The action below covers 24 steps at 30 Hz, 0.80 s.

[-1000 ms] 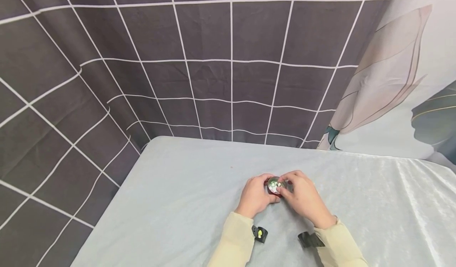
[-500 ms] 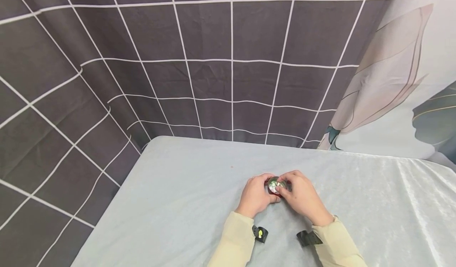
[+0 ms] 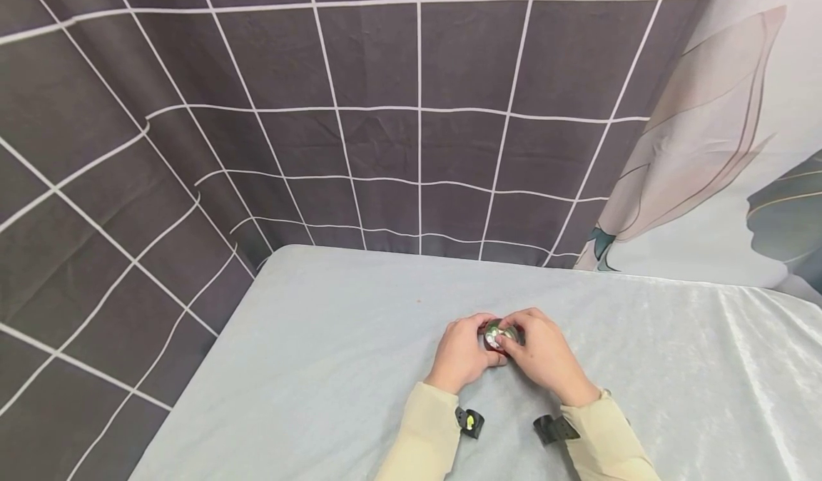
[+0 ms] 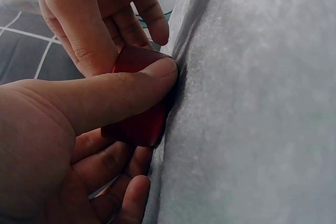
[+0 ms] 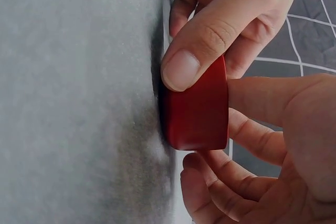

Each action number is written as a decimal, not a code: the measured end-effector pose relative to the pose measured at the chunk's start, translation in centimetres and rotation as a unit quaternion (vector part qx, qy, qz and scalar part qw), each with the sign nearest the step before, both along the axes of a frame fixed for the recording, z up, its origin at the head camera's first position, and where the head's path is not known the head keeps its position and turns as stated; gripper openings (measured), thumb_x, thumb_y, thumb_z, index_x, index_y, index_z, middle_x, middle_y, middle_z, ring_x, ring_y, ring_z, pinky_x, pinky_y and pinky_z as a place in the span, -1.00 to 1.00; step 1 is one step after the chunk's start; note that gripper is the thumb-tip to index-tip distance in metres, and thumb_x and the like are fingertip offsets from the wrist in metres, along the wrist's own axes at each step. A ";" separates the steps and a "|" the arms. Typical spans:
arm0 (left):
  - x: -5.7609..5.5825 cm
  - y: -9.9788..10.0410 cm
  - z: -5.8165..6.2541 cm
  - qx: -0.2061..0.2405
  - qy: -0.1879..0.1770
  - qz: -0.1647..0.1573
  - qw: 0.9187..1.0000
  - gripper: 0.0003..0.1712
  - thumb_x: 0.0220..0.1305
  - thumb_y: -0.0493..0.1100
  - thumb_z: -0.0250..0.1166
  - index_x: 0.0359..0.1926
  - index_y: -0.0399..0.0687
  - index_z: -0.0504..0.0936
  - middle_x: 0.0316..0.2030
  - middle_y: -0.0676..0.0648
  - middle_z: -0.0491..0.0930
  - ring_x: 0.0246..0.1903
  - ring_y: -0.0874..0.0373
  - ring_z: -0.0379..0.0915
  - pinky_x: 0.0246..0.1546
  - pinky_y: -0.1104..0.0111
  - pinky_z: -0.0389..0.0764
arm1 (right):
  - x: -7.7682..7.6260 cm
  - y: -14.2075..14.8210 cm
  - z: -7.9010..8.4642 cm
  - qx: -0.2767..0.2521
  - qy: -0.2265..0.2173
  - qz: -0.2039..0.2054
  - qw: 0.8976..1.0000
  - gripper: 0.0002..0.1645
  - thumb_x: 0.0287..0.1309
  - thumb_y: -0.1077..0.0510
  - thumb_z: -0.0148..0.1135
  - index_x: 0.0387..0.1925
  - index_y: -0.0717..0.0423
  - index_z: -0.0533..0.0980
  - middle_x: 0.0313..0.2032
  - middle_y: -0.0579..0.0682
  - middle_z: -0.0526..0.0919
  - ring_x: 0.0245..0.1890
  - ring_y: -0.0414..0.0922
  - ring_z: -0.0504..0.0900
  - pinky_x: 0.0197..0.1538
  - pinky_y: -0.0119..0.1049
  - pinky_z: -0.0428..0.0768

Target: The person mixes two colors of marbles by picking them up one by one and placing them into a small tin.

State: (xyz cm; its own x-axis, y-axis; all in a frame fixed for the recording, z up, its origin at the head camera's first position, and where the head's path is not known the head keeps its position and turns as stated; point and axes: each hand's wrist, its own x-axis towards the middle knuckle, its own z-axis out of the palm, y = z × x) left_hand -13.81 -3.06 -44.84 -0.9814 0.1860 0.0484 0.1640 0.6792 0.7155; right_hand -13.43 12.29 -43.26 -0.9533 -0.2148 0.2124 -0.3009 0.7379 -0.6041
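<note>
A small round object with a glossy red side (image 5: 202, 114) and a shiny green-and-white top (image 3: 493, 335) stands on the cloth-covered surface. My left hand (image 3: 459, 352) grips it around the side; the left thumb (image 4: 131, 90) lies flat along the red wall. From the right, my right hand (image 3: 546, 349) reaches over the top, where thumb and forefinger pinch near the middle. Those fingertips cover part of the top, so what lies between them is hidden. In the right wrist view, the other right fingers (image 5: 236, 177) curl loosely beside the red side.
A pale velvety cloth (image 3: 321, 345) covers the table. Dark curtains with a white grid (image 3: 359, 110) hang behind and at the left; a floral curtain (image 3: 700, 145) hangs at the right. Black straps (image 3: 556, 429) sit at both cuffs.
My right wrist has shifted slightly left, and the right fingertips have turned a little on the top. The left hand keeps its hold on the round red object.
</note>
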 end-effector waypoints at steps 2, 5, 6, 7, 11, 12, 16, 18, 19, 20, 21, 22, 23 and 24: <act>0.0 0.0 0.0 0.000 0.000 0.000 1.000 -0.38 -0.12 -0.11 0.67 0.06 0.07 0.71 -0.09 0.14 0.72 -0.03 0.18 0.59 0.06 0.34 0.56 | 0.0 0.0 0.1 0.000 -0.002 0.000 1.000 -0.87 0.10 0.25 0.45 -0.30 0.18 0.65 -0.19 0.15 0.64 -0.12 0.11 0.63 -0.02 0.11 0.58; 0.0 0.0 0.0 0.001 0.000 0.000 1.000 -0.38 -0.12 -0.11 0.67 0.05 0.07 0.71 -0.10 0.14 0.72 -0.03 0.18 0.59 0.06 0.34 0.56 | 0.0 0.0 0.1 -0.001 -0.004 0.000 1.000 -0.86 0.10 0.25 0.45 -0.29 0.19 0.65 -0.19 0.16 0.64 -0.12 0.12 0.63 -0.01 0.12 0.58; 0.0 0.0 0.0 0.000 -0.001 0.000 1.000 -0.38 -0.12 -0.11 0.67 0.06 0.07 0.71 -0.10 0.13 0.72 -0.03 0.18 0.59 0.06 0.34 0.56 | 0.0 0.0 0.1 -0.001 -0.004 0.000 1.000 -0.86 0.10 0.25 0.45 -0.29 0.19 0.65 -0.19 0.16 0.64 -0.12 0.12 0.63 -0.01 0.12 0.58; 0.0 0.0 0.0 0.001 -0.001 0.000 1.000 -0.38 -0.12 -0.11 0.67 0.06 0.07 0.71 -0.09 0.13 0.72 -0.03 0.18 0.59 0.06 0.34 0.55 | 0.0 0.0 0.1 -0.001 -0.004 0.000 1.000 -0.86 0.10 0.25 0.45 -0.29 0.20 0.65 -0.19 0.16 0.64 -0.12 0.12 0.63 -0.01 0.12 0.57; 0.0 0.0 0.0 0.000 -0.005 0.001 1.000 -0.37 -0.12 -0.11 0.67 0.07 0.07 0.70 -0.09 0.12 0.72 -0.02 0.18 0.59 0.07 0.33 0.55 | 0.0 0.1 0.2 0.002 -0.003 0.000 1.000 -0.86 0.10 0.25 0.44 -0.28 0.20 0.65 -0.18 0.16 0.64 -0.14 0.10 0.63 -0.03 0.11 0.58; 0.1 0.0 0.0 0.000 -0.006 0.001 1.000 -0.37 -0.12 -0.11 0.67 0.07 0.06 0.70 -0.09 0.12 0.72 -0.02 0.18 0.59 0.07 0.32 0.55 | 0.0 0.1 0.2 0.004 -0.003 -0.001 1.000 -0.86 0.11 0.26 0.44 -0.28 0.20 0.65 -0.18 0.16 0.64 -0.15 0.09 0.62 -0.04 0.10 0.58; 0.1 0.0 0.0 0.002 -0.007 0.000 1.000 -0.37 -0.12 -0.11 0.67 0.06 0.06 0.70 -0.09 0.12 0.72 -0.03 0.18 0.59 0.07 0.31 0.55 | 0.1 0.2 0.3 0.008 0.001 -0.001 1.000 -0.87 0.11 0.27 0.44 -0.28 0.19 0.65 -0.17 0.16 0.64 -0.19 0.05 0.61 -0.09 0.07 0.58; 0.1 0.0 -0.1 0.002 -0.007 0.000 1.000 -0.37 -0.12 -0.11 0.68 0.06 0.06 0.70 -0.09 0.12 0.72 -0.03 0.18 0.59 0.07 0.32 0.55 | 0.2 0.3 0.3 0.009 0.002 -0.001 1.000 -0.87 0.11 0.28 0.44 -0.28 0.19 0.65 -0.17 0.16 0.64 -0.21 0.04 0.61 -0.11 0.07 0.58; 0.1 0.0 -0.1 0.002 -0.007 0.000 1.000 -0.37 -0.12 -0.11 0.68 0.06 0.06 0.70 -0.09 0.12 0.72 -0.03 0.18 0.59 0.06 0.32 0.55 | 0.2 0.3 0.3 0.009 0.005 -0.001 1.000 -0.87 0.10 0.28 0.44 -0.28 0.19 0.66 -0.17 0.16 0.64 -0.21 0.04 0.61 -0.11 0.07 0.59; 0.1 0.0 -0.1 0.002 -0.006 0.000 1.000 -0.37 -0.13 -0.11 0.68 0.06 0.06 0.70 -0.09 0.12 0.72 -0.03 0.19 0.59 0.06 0.32 0.55 | 0.2 0.3 0.3 0.010 0.007 -0.001 1.000 -0.87 0.10 0.28 0.44 -0.28 0.18 0.66 -0.17 0.16 0.64 -0.21 0.04 0.61 -0.11 0.07 0.59; 0.1 0.0 -0.1 0.003 -0.005 -0.001 1.000 -0.37 -0.13 -0.11 0.68 0.06 0.06 0.70 -0.09 0.12 0.72 -0.03 0.19 0.59 0.06 0.32 0.56 | 0.2 0.3 0.3 0.010 0.009 -0.001 1.000 -0.86 0.10 0.28 0.45 -0.28 0.18 0.66 -0.17 0.16 0.64 -0.21 0.05 0.61 -0.11 0.07 0.59; 0.1 0.0 -0.1 0.003 -0.004 -0.001 1.000 -0.37 -0.13 -0.11 0.68 0.06 0.06 0.70 -0.09 0.12 0.72 -0.03 0.19 0.59 0.06 0.32 0.56 | 0.2 0.4 0.4 0.010 0.012 -0.001 1.000 -0.86 0.10 0.27 0.45 -0.27 0.18 0.66 -0.17 0.16 0.64 -0.20 0.05 0.62 -0.11 0.07 0.59; 0.1 0.0 -0.1 0.003 -0.003 -0.001 1.000 -0.36 -0.14 -0.11 0.68 0.06 0.06 0.70 -0.08 0.12 0.72 -0.03 0.19 0.59 0.06 0.32 0.56 | 0.2 0.4 0.4 0.009 0.014 -0.002 1.000 -0.85 0.10 0.26 0.45 -0.27 0.18 0.66 -0.16 0.17 0.65 -0.20 0.06 0.62 -0.11 0.08 0.59; 0.1 0.0 -0.1 0.004 -0.003 -0.001 1.000 -0.36 -0.14 -0.12 0.68 0.05 0.05 0.71 -0.09 0.12 0.72 -0.03 0.19 0.59 0.06 0.32 0.56 | 0.2 0.4 0.5 0.007 0.017 -0.002 1.000 -0.85 0.09 0.26 0.46 -0.27 0.17 0.67 -0.16 0.17 0.65 -0.20 0.06 0.62 -0.12 0.08 0.59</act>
State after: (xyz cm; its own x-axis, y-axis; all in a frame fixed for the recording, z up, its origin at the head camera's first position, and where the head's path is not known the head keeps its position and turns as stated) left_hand -13.76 -3.10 -44.96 -0.9812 0.1875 0.0448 0.1615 0.6726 0.7222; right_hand -13.25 12.72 -42.80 -0.9463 -0.2142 0.2421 -0.3183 0.7479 -0.5826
